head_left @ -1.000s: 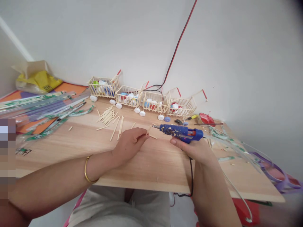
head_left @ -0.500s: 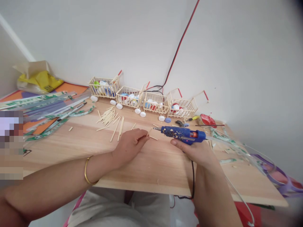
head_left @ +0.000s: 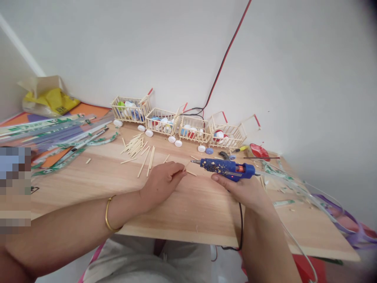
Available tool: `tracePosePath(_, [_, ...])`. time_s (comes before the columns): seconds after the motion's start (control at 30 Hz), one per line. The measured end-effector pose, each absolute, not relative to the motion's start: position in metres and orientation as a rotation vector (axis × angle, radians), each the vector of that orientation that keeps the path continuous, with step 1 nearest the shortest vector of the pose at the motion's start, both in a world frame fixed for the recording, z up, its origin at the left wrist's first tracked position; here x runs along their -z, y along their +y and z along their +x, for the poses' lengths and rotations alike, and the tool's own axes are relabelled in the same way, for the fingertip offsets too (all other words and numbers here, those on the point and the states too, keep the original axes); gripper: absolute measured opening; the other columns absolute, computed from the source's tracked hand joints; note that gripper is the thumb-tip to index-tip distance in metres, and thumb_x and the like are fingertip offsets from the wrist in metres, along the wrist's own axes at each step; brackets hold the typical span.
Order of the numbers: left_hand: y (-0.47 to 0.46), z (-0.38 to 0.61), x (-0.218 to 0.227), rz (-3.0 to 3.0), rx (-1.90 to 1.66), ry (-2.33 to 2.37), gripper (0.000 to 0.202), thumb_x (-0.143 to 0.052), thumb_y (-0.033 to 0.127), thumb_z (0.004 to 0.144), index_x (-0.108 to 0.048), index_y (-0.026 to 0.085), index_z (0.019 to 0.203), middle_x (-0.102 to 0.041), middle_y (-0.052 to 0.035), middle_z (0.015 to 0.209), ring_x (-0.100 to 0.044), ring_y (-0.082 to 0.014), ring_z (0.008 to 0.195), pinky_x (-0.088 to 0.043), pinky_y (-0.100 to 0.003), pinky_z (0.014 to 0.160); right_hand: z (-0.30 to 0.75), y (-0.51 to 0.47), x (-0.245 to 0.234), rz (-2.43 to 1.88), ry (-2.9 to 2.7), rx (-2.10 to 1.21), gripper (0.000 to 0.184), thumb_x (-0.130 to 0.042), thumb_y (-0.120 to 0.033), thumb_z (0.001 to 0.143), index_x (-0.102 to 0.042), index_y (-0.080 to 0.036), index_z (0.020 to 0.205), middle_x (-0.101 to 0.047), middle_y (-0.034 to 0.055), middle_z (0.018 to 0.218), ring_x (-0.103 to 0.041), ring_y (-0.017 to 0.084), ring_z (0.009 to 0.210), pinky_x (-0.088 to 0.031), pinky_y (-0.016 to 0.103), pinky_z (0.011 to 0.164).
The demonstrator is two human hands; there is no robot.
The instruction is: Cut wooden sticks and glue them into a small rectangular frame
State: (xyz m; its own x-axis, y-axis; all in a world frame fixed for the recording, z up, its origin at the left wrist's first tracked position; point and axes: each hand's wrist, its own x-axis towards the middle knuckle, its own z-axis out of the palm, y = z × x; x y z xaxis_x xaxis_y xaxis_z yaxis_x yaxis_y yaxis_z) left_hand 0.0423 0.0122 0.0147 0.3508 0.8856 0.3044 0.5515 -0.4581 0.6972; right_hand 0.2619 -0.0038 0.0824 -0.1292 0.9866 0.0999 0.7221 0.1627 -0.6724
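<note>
My left hand (head_left: 161, 181) rests on the wooden board (head_left: 188, 204) with its fingers pinched on a thin wooden stick (head_left: 185, 166). My right hand (head_left: 244, 188) grips a blue glue gun (head_left: 225, 168) whose nozzle points left toward that stick's tip, a short gap away. Another small stick (head_left: 191, 172) lies just below the nozzle. A black cord (head_left: 240, 224) hangs from the gun over the board's front edge.
A row of small stick carts (head_left: 179, 125) filled with bottle caps stands at the back by the wall. Loose sticks (head_left: 138, 148) lie left of centre. Plastic-wrapped packs (head_left: 55, 131) cover the left; a red dish (head_left: 258, 150) and wrappers (head_left: 282, 177) sit at the right.
Both hands stay in nearly the same pose; the camera view has shifted slightly, and the glue gun nozzle remains close to the held stick.
</note>
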Motion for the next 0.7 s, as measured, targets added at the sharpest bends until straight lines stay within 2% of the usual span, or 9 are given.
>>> tracePosePath(0.43, [0.013, 0.041, -0.012, 2.160, -0.940, 1.245, 0.025, -0.042, 0.031, 0.090, -0.052, 0.019, 0.070, -0.053, 0.0001, 0.067, -0.051, -0.0145, 0.068, -0.034, -0.025, 0.062, 0.265, 0.001, -0.079, -1.656, -1.919, -0.644, 0.027, -0.063, -0.046, 0.074, -0.071, -0.022, 0.086, -0.073, 0.0040, 0.088, -0.067, 0.026, 0.087, -0.055, 0.037, 0.077])
tracePosePath(0.53, [0.013, 0.040, -0.013, 2.119, -0.934, 1.244, 0.025, -0.043, 0.031, 0.089, -0.050, 0.019, 0.068, -0.053, 0.0007, 0.066, -0.050, -0.0140, 0.068, -0.034, -0.024, 0.062, 0.273, 0.003, -0.072, -1.686, -1.839, -0.728, 0.030, -0.065, -0.048, 0.072, -0.070, -0.020, 0.081, -0.072, 0.0052, 0.083, -0.067, 0.025, 0.081, -0.055, 0.036, 0.071])
tracePosePath(0.7, [0.014, 0.041, -0.014, 2.013, -0.916, 1.251, 0.026, -0.044, 0.032, 0.088, -0.050, 0.018, 0.067, -0.053, 0.0021, 0.064, -0.050, -0.0132, 0.066, -0.035, -0.023, 0.062, 0.284, 0.003, -0.061, -1.527, -1.728, -0.943, 0.035, -0.068, -0.049, 0.068, -0.068, -0.019, 0.086, -0.069, 0.0068, 0.087, -0.063, 0.023, 0.082, -0.053, 0.032, 0.070])
